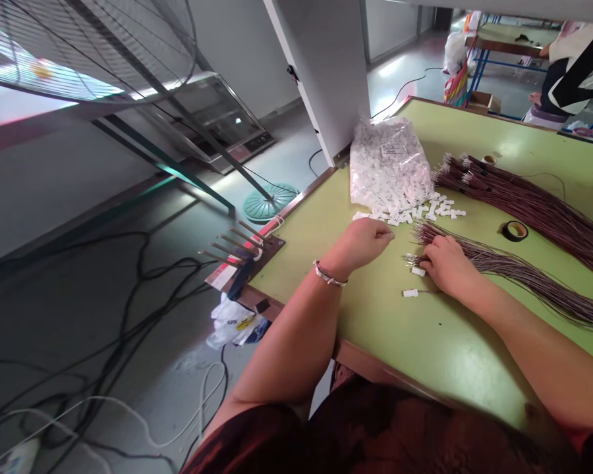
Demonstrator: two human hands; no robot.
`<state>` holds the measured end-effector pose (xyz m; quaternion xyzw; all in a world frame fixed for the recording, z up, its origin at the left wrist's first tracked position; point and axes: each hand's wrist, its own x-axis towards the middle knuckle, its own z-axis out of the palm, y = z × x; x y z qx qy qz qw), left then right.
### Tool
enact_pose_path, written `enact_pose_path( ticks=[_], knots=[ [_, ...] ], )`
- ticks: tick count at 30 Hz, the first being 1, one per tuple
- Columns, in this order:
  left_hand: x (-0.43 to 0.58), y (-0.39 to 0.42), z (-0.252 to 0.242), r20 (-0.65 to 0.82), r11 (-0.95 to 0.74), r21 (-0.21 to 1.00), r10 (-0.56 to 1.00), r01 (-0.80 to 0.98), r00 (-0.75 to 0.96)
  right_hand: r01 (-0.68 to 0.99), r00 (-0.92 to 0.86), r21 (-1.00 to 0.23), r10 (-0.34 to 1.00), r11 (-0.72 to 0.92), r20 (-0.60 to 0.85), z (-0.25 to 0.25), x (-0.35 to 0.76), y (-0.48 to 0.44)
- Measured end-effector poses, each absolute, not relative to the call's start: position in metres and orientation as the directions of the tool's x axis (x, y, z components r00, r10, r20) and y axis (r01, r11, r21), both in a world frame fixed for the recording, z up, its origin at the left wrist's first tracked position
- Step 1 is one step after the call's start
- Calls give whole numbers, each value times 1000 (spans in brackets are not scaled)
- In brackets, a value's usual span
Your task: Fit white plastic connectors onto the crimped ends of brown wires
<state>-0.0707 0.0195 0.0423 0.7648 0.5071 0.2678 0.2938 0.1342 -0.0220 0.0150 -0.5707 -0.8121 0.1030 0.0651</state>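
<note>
My left hand [368, 242], with a bracelet at the wrist, hovers over the table just in front of a heap of small white plastic connectors [415, 212]. Its fingers are closed together, and whatever is between them is hidden. My right hand [447, 261] is curled at the end of a bundle of thin brown wires [504, 263], its fingertips on the wires. Bare metal terminals [411, 261] stick out past those fingers. Two wires near the hand carry a white connector housing [410, 293] at the tip.
A clear bag of white connectors [390, 161] lies on the green table [375, 316]. Farther right are a second, darker wire bundle [534, 204] and a black tape roll [514, 230]. Metal pegs [232, 243] project at the left edge. A fan [89, 52] stands left; another person [573, 72] sits behind.
</note>
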Motion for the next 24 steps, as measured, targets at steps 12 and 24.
enact_pose_path(
  ticks=[12,24],
  knots=[
    [-37,-3,30,51,-528,655,745,541,665,677,-153,-675,953,294,261,13,155,-9],
    [-46,-21,42,-108,-564,704,516,432,850,756,-402,-593,912,278,-84,33,148,-14]
  ],
)
